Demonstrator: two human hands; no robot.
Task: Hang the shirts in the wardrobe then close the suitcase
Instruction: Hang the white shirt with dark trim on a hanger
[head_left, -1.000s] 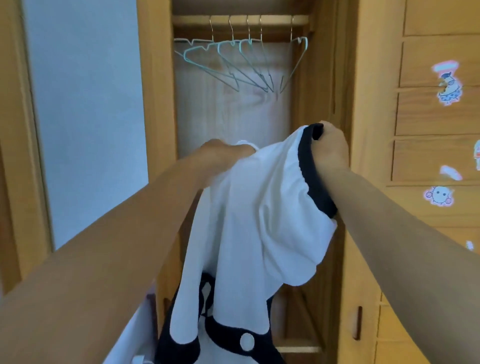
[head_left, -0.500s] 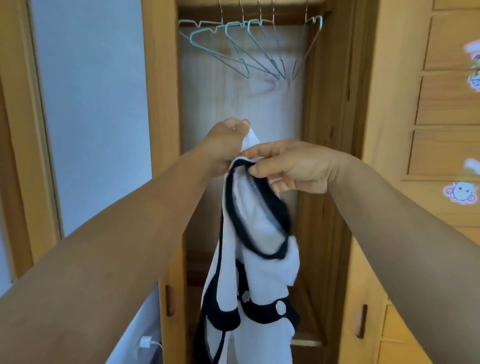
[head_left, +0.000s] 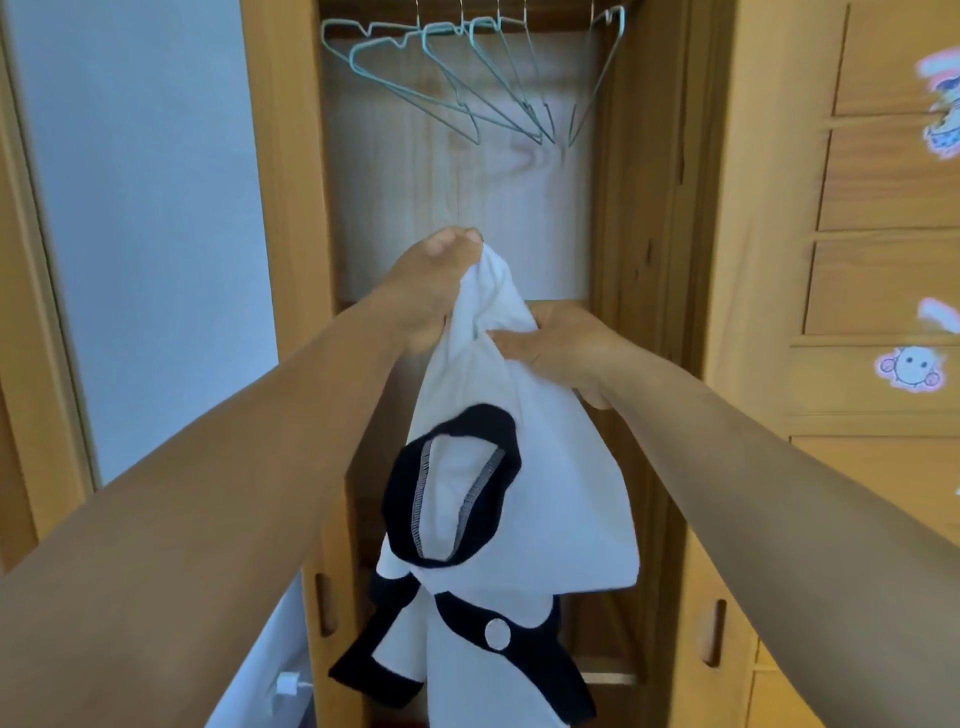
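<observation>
A white shirt (head_left: 540, 467) with black trim hangs in front of the open wardrobe (head_left: 644, 260). My left hand (head_left: 426, 280) grips the top of its fabric. Just below and to the right, my right hand (head_left: 561, 348) grips a bunch of the same white cloth. The black-edged neck opening (head_left: 452, 499) faces me below both hands. Several pale green wire hangers (head_left: 467, 78) hang empty on the rail above the hands. The suitcase is out of view.
A pale blue wall (head_left: 145, 208) lies left of the wardrobe's wooden frame (head_left: 280, 260). Wooden drawers with cartoon stickers (head_left: 909, 369) stand on the right. A white plug (head_left: 288, 683) sits low on the left.
My right hand let go of the black neck trim and now grips the white cloth lower down. The neck opening has dropped below both hands. The view has tilted slightly downward.
</observation>
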